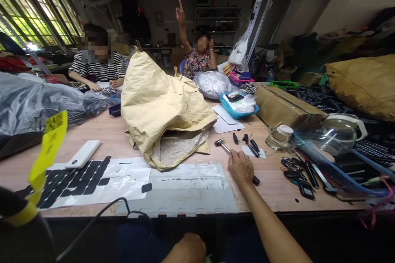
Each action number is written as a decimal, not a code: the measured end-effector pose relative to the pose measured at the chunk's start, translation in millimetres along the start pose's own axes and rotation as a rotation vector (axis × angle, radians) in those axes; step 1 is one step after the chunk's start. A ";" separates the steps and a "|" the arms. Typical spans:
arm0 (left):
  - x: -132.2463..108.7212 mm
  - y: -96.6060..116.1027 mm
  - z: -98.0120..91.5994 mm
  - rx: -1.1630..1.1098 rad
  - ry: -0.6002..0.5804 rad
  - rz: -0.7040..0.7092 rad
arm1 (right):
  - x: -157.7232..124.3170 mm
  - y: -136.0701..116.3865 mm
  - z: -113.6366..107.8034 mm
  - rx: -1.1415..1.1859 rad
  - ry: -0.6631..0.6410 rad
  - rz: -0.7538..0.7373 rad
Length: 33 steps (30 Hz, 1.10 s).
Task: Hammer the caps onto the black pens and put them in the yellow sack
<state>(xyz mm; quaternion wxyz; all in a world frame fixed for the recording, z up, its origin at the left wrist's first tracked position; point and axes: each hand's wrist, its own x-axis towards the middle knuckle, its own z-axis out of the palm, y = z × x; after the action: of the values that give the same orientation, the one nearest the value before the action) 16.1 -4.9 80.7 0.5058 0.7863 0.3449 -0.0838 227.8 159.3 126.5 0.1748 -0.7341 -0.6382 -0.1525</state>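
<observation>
My right hand (242, 167) is closed around the handle of a small hammer (226, 148), which lies low over the tabletop, its head pointing away to the left. Below the table edge is my left hand (190, 247), its back toward me and its fingers hidden. Left of the hammer, a grey translucent mat (191, 193) lies flat beside a white sheet (131, 187) bearing rows of dark rounded-square pieces (89, 176). One loose dark piece (147, 188) rests where mat and sheet meet. Black-handled tools (253, 147) lie beyond my right hand.
A large cream sack (163, 102) slumps across the table's middle. A white power bank (83, 154) sits at left, near a yellow tag (49, 148). Keys (293, 168), a blue-rimmed tray (333, 168), a glass jug (336, 133) and a cardboard box (284, 104) crowd the right. Two people sit opposite.
</observation>
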 end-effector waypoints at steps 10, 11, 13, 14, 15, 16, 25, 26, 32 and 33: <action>-13.7 38.6 -214.4 -0.147 1.114 -0.207 | -1.2 0.4 1.2 0.000 0.020 -0.020; -7.2 31.6 -231.7 -0.082 1.269 -0.322 | -1.3 0.2 1.3 0.001 0.020 -0.022; 4.2 15.0 -254.9 0.036 1.438 -0.482 | -1.6 -0.6 1.3 0.002 0.022 -0.026; 8.5 6.8 -261.8 0.086 1.464 -0.525 | -1.8 -1.1 1.3 0.003 0.023 -0.027; 11.6 -0.8 -266.5 0.124 1.463 -0.557 | -2.0 -1.6 1.2 0.004 0.023 -0.028; 13.5 -7.3 -269.7 0.156 1.446 -0.584 | -2.1 -2.1 1.1 0.004 0.021 -0.028; -4.0 -9.9 -260.8 0.255 1.325 -0.467 | -1.4 -6.9 -8.6 0.011 -0.052 0.002; -6.1 -5.9 -252.1 0.249 1.286 -0.358 | -1.1 -7.4 -10.0 0.010 -0.061 0.004; 2.3 9.9 -184.8 0.182 0.884 0.031 | 0.7 -9.3 -14.1 0.006 -0.097 0.014; 5.6 9.2 -176.7 0.181 0.876 0.026 | 1.0 -9.7 -14.6 0.006 -0.101 0.017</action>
<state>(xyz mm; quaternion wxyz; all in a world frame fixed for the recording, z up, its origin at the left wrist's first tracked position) -12.3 146.1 168.5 0.2419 0.7929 0.5082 0.2336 218.2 154.7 140.6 0.1457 -0.7457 -0.6405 -0.1117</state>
